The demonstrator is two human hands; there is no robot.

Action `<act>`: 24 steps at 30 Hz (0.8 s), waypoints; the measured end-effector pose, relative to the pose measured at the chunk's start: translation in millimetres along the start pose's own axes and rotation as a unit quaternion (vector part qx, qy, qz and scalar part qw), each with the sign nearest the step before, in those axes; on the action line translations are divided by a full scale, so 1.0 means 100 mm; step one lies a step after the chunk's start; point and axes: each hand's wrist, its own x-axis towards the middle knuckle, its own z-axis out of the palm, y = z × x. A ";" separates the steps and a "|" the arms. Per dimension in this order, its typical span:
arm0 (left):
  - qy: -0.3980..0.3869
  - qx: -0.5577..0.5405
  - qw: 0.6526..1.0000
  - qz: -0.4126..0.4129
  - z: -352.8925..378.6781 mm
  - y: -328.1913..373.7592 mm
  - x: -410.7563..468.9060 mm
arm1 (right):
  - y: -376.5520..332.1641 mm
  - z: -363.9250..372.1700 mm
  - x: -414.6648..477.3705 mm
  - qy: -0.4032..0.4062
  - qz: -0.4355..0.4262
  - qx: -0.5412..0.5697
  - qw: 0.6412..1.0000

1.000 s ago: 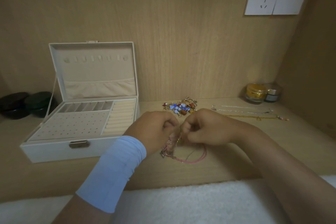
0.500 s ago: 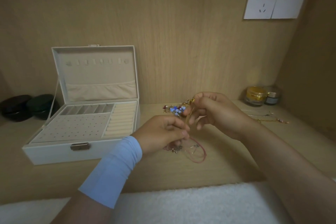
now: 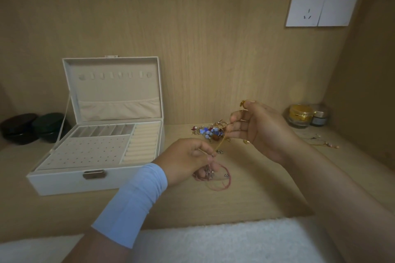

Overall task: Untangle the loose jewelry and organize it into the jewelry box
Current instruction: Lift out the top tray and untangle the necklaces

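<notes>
Nearest us lay a white fleecy cloth point(image 3: 213, 239) along the shelf's front edge. Above it our left hand point(image 3: 188, 159), in a pale blue sleeve point(image 3: 132, 200), had its fingers curled, pinching the lower end of a gold chain point(image 3: 222, 144). Just under those fingers the red cord tangle point(image 3: 221, 183) lay on the wooden shelf point(image 3: 245, 194); whether the hand gripped it too, we could not tell. Our right hand point(image 3: 263, 132), raised a little higher, pinched the chain's upper part between thumb and fingertips, so the chain ran straight between the 2 hands. Behind them sat a beaded pile point(image 3: 206, 131), knotted together, and off to the right some thin chains point(image 3: 324, 145) lay apart. Farther left the jewelry box point(image 3: 64, 179) stood open, lid upright, and none of its trays showed a piece. We judged the job barely begun: 1 chain was being drawn free, and the cord, the beads and the thin chains all remained to sort and stow.
</notes>
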 end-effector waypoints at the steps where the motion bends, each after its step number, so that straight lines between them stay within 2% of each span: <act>1: 0.007 0.006 1.000 0.001 0.00 0.00 -0.01 | 0.01 0.00 0.00 0.006 0.001 0.002 1.000; 5: 0.025 0.089 0.996 0.002 0.00 -0.01 -0.02 | 0.01 0.00 0.04 0.023 0.000 -0.029 0.999; 9: 0.069 0.261 0.963 0.024 0.01 -0.01 -0.01 | -0.09 0.01 0.07 0.018 -0.001 -0.087 0.996; 15: 0.046 0.327 0.944 0.019 0.00 0.07 -0.09 | -0.06 0.04 -0.03 -0.003 -0.015 -0.203 0.979; 18: 0.044 0.412 0.910 0.016 -0.02 0.11 -0.12 | -0.01 0.01 -0.08 -0.018 -0.052 -0.282 0.958; 20: 0.046 0.439 0.897 0.012 -0.03 0.14 -0.14 | 0.02 -0.03 -0.10 -0.049 -0.095 -0.359 0.927; 21: 0.044 0.447 0.894 0.008 -0.04 0.14 -0.14 | 0.04 -0.04 -0.12 -0.072 -0.112 -0.416 0.900; 24: 0.024 0.449 0.893 -0.004 -0.03 0.13 -0.14 | 0.08 -0.08 -0.17 -0.140 -0.109 -0.606 0.775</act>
